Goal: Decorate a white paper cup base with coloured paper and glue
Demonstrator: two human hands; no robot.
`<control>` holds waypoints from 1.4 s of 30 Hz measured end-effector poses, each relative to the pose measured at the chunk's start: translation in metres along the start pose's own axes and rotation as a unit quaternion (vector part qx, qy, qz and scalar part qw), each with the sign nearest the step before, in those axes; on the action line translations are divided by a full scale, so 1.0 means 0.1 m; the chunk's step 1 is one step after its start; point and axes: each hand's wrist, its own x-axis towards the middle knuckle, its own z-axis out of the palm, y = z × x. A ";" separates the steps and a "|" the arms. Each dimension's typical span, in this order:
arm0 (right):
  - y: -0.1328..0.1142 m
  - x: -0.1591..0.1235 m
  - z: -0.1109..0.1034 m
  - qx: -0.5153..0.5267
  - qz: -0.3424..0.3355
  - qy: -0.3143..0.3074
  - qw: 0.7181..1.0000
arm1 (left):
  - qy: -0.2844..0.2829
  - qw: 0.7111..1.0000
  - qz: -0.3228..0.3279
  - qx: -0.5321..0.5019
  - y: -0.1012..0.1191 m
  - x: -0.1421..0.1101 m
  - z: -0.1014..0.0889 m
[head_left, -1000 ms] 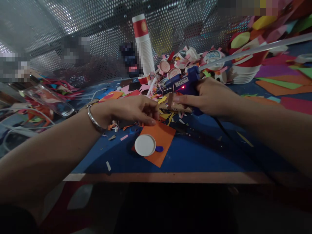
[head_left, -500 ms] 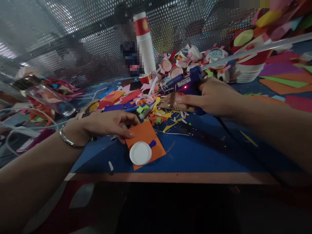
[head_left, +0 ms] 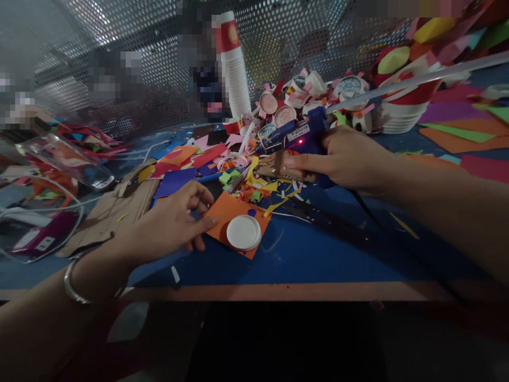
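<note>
Left hand point(head_left: 177, 223) at orange paper's point(head_left: 222, 210) corner

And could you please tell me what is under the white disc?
Orange paper lies under the white disc, with blue-purple bits showing beyond its edge; what the disc covers is hidden.

Your left hand point(head_left: 172, 224) at nine-o'clock corner of orange paper point(head_left: 221, 215); right hand point(head_left: 347, 157) grips glue gun point(head_left: 315, 125), one o'clock from white lid point(head_left: 243, 232).

Dim light — edge distortion (noticeable)
</note>
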 end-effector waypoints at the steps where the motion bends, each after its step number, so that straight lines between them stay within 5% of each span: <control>1: 0.01 0.00 0.00 0.003 -0.006 0.000 1.000 | 0.016 0.996 0.023 0.083 0.01 -0.02 -0.04; 5: 0.02 0.02 0.00 0.001 -0.022 -0.004 1.000 | 0.065 0.954 0.082 0.282 0.04 0.01 -0.16; 25: 0.01 0.03 0.00 -0.006 -0.017 -0.018 1.000 | -0.036 0.979 0.080 0.184 0.17 0.53 -0.08; 36: 0.02 0.04 0.01 -0.018 0.017 -0.012 1.000 | -0.036 0.998 0.043 -0.001 0.02 0.26 -0.14; 42: 0.00 0.02 0.01 -0.003 0.022 -0.020 1.000 | -0.008 0.992 0.018 0.127 -0.04 0.01 -0.17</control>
